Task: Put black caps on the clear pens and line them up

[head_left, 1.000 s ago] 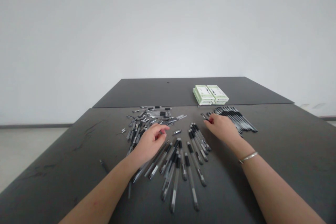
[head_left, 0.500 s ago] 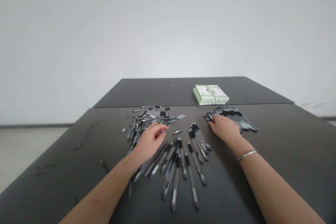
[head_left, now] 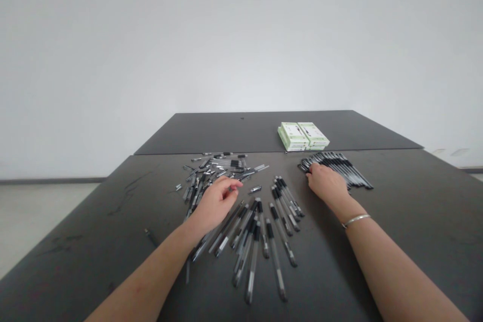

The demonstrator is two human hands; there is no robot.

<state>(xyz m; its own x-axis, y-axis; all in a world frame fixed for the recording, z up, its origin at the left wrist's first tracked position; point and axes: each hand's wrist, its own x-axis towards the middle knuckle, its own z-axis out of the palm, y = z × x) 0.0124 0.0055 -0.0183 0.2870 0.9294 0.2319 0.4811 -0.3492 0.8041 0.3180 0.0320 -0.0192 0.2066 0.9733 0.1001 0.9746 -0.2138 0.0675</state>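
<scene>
My left hand (head_left: 219, 201) hovers over or rests on the right side of a loose pile of pens (head_left: 196, 181). Its fingers are loosely bent, thumb apart from them, with nothing visible between. My right hand (head_left: 327, 183) is at the left end of a neat slanted row of capped pens (head_left: 349, 168). Its fingers are bent round the pens at that end; the fingertips are partly hidden. Between the hands, several clear pens with black grips (head_left: 277, 256) lie fanned out toward me. A single pen cap (head_left: 255, 189) lies near my left fingertips.
Green and white boxes (head_left: 303, 136) are stacked on the far table section, beyond a seam in the dark table (head_left: 407, 211). One pen (head_left: 151, 237) lies by my left forearm, and a small clear piece (head_left: 178, 187) sits left of the pile.
My right hand has shifted slightly to the right, and the left end of the pen row has moved right with it. My left hand has stayed in place.
</scene>
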